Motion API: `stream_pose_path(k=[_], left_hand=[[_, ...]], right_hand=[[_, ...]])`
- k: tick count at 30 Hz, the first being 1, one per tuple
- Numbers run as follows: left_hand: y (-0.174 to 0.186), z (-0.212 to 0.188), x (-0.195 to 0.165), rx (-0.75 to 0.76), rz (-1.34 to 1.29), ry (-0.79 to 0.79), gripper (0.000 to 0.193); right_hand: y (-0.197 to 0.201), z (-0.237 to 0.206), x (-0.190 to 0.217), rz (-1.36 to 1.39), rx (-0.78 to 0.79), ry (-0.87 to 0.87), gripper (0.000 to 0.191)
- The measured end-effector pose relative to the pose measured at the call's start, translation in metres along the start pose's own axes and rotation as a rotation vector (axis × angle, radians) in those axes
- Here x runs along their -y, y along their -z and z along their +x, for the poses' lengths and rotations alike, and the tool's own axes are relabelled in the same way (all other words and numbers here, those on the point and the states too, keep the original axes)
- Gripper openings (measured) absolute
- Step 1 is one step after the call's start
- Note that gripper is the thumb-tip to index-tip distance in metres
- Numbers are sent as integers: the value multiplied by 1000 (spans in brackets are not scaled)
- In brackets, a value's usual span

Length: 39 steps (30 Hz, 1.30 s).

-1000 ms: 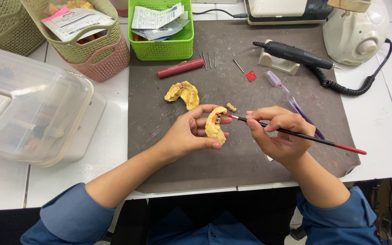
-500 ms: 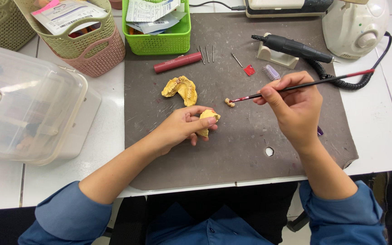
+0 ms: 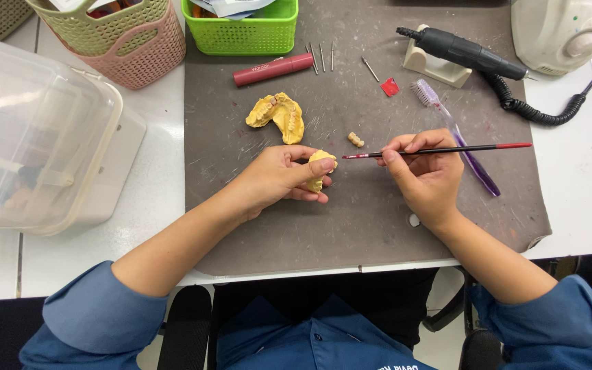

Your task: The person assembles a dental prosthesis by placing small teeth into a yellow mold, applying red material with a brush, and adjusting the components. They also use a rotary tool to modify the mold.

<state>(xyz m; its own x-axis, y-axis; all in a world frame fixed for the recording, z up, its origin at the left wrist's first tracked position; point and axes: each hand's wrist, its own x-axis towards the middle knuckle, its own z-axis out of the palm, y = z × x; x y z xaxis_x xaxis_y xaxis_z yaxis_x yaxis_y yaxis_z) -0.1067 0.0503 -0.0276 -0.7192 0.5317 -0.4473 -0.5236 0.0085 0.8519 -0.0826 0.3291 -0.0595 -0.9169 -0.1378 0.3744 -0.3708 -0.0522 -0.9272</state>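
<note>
Two yellow dental casts are counted: one held in the left hand (image 3: pixel 279 179), namely the held cast (image 3: pixel 319 170), and one loose cast (image 3: pixel 279 115) laid on the grey mat (image 3: pixel 351 219). One fine brush (image 3: pixel 440 149) is recorded, in the grip of the right hand (image 3: pixel 427 175). One small tooth piece (image 3: pixel 356 140) is listed just beside the brush tip. One purple toothbrush (image 3: pixel 457 137) is noted. One red tube (image 3: pixel 273 69), one small red square (image 3: pixel 390 87) and four thin burs (image 3: pixel 322 56) are entered. Three baskets are tallied: one green basket (image 3: pixel 241 34), one pink basket (image 3: pixel 149 58), one pale olive basket (image 3: pixel 101 31). One clear lidded box (image 3: pixel 35 130) and one black handpiece (image 3: pixel 464 51) are registered.
</note>
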Motion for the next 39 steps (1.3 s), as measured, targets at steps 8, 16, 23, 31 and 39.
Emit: stream_pose_path(k=[8,16,23,31,39], left_hand=[[0,-4,10,2,137,-164,57],[-8,-25,8,-212,907,-654,54],[-6,-44,-7,-642,1177,-954,28],[58,-28,-21,-796,1154,-1085,26],[77,-12,-13,-694,1215,-1011,25]], right_hand=[[2,16,3,36,-158,31,26],[5,19,9,115,-210,52,23],[2,22,20,126,-236,41,22],[3,19,42,211,-203,-71,34],[16,9,51,287,-240,-84,16]])
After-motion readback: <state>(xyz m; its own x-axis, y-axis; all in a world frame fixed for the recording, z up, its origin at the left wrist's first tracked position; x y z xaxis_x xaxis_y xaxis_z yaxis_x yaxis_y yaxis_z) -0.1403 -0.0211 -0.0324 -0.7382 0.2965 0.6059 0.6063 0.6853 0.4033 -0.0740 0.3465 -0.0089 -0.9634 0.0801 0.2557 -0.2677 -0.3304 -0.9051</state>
